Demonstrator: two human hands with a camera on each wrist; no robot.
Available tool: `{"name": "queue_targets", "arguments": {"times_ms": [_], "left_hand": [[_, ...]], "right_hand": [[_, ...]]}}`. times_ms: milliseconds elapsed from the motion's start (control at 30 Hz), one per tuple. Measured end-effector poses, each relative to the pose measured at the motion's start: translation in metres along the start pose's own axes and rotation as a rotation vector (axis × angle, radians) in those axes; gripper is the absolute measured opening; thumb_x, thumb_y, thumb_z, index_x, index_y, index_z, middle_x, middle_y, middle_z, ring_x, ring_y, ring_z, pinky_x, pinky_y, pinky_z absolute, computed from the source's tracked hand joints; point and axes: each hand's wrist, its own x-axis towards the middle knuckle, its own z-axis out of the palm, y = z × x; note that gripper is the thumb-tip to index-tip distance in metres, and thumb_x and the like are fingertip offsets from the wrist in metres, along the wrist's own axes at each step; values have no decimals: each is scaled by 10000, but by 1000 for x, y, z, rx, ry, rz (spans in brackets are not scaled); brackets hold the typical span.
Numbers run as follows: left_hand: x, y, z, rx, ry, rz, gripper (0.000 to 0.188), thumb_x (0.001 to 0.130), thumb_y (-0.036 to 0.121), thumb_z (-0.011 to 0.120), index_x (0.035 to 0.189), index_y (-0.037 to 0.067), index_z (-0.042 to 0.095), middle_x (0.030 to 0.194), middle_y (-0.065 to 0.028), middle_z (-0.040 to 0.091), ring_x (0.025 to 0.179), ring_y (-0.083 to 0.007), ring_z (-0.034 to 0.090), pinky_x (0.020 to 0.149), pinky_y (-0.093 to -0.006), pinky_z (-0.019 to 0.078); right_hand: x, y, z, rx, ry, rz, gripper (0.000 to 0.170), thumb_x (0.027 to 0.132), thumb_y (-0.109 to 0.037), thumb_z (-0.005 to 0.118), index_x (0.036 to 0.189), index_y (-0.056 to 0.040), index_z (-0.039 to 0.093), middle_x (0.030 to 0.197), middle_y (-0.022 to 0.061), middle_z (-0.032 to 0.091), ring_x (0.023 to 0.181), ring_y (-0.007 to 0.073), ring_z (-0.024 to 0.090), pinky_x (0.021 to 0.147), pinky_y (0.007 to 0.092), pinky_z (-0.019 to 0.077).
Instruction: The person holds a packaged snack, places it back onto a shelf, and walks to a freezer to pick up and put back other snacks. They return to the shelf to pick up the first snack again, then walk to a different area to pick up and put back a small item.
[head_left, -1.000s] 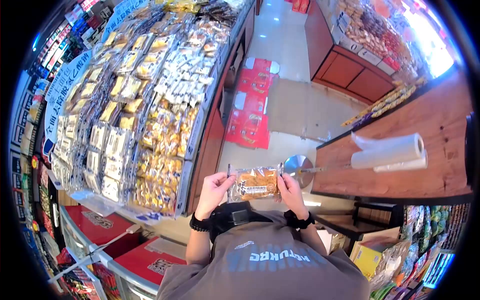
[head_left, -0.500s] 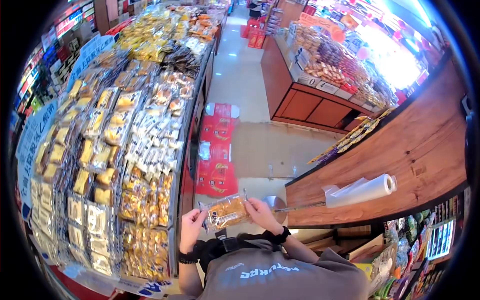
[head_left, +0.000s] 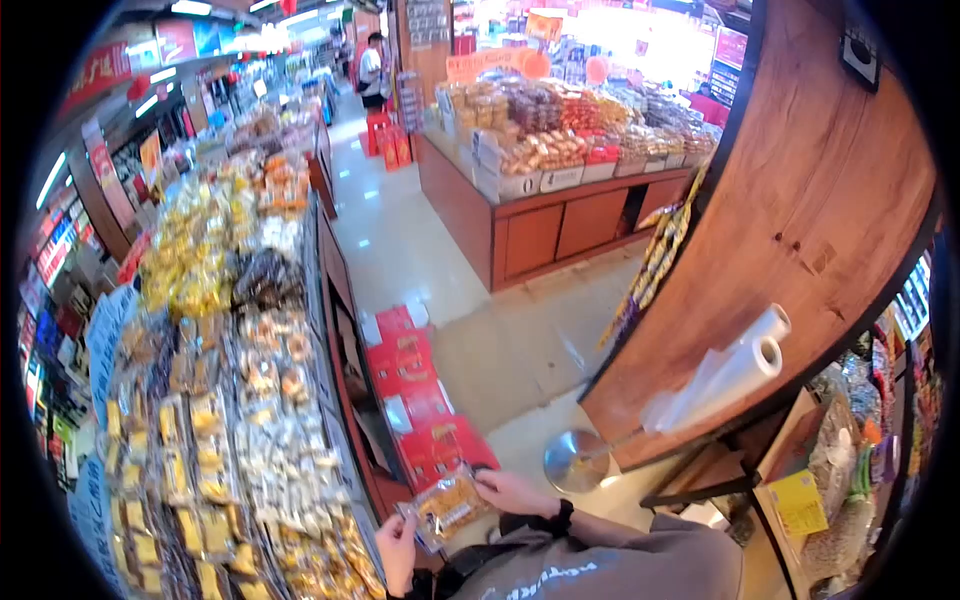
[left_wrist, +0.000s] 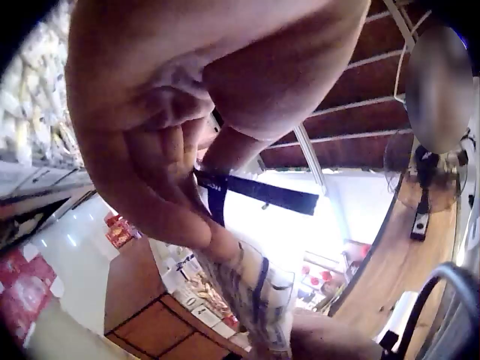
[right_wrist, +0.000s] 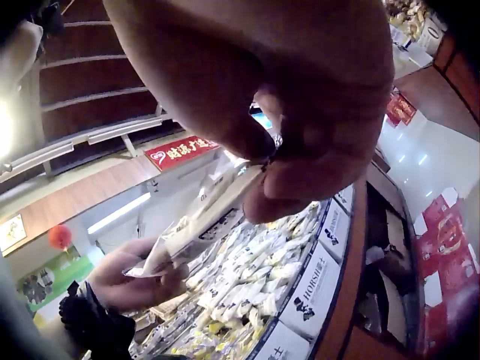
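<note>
Both hands hold a packaged bread [head_left: 447,508] in a clear plastic wrapper, golden-brown filling showing through. My left hand [head_left: 397,548] pinches the wrapper's left end. My right hand [head_left: 512,494] pinches the opposite end, thumb on top. From the left wrist, the package [left_wrist: 262,289] appears edge-on below the curled left fingers. The right wrist view shows the wrapper [right_wrist: 201,221] stretched between the near right hand [right_wrist: 300,97] and the left hand [right_wrist: 139,279]. A dark bracelet circles the left wrist.
A long display of wrapped snacks [head_left: 210,400] runs along the left. Flattened red cartons [head_left: 415,375] lie on the aisle floor. At right stands a wooden counter [head_left: 790,230] with plastic bag rolls [head_left: 725,375]; a round metal base [head_left: 577,460] sits by it. A person [head_left: 372,72] stands far down the aisle.
The head view has tilted up and swung, so hands and package sit lower in it and more of the shop shows. Both hands keep hold of the packaged bread, which has become tilted.
</note>
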Motion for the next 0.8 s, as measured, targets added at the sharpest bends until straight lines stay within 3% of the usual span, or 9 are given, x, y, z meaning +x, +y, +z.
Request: {"name": "queue_targets", "arguments": {"times_ms": [33,100,233,367,433,500,700,733,800], "left_hand": [[9,13,2,-49,-15,-17,318,904,104,647,660,25,459,611,78,381,586,-15,317,492,-239,232],[19,22,-11,29,-112,-68,217,929,198,640,979,-14,642,792,-28,597,746,-93,482,680,-263,425],[62,54,0,30,-81,55,190,958,167,590,937,-21,610,753,29,547,669,-92,469,580,-261,384],[110,61,12,-25,-148,-100,203,955,185,585,940,-16,614,755,-25,548,692,-120,476,646,-274,407],[141,57,23,38,-71,-45,272,898,100,652,684,4,514,617,77,400,589,-14,334,492,-228,242],[163,59,31,37,-97,-38,154,909,107,648,817,-16,649,649,71,481,604,-6,388,506,-207,287],[209,75,44,-70,-99,-92,131,918,82,636,993,-20,670,770,44,625,680,-6,505,592,-181,367],[215,72,44,-101,-88,-104,128,920,82,635,989,-21,667,774,41,629,688,-9,515,601,-180,375],[222,72,40,-119,-84,-138,136,924,85,634,1001,-24,662,800,29,644,715,-15,534,628,-172,388]], "right_hand": [[13,6,-2,0,-11,12,196,966,-216,503,959,-26,551,802,167,630,719,304,628,637,402,472],[39,17,-5,20,-6,-36,191,959,-215,507,955,-30,551,794,172,628,715,319,627,632,412,471],[82,0,-28,15,-8,-73,187,946,-220,512,940,-37,546,766,199,619,700,367,626,605,441,464],[124,22,-43,-38,61,-194,188,944,-223,514,941,-38,547,767,220,617,708,404,617,605,461,462],[139,26,-56,-40,61,-136,186,959,-198,523,967,-14,545,751,171,606,619,253,614,590,365,480],[153,25,-70,25,16,-112,185,965,-195,521,957,-11,539,720,148,594,613,222,607,582,353,475],[201,33,-95,152,24,-93,158,972,-156,527,922,-6,518,702,72,565,589,146,569,564,316,473],[210,32,-96,168,-11,-60,184,942,-178,529,1016,-12,560,822,224,631,764,382,646,650,419,485],[222,32,-96,145,-53,-78,182,943,-178,527,1018,-14,558,819,222,631,766,379,648,648,420,484]]}}
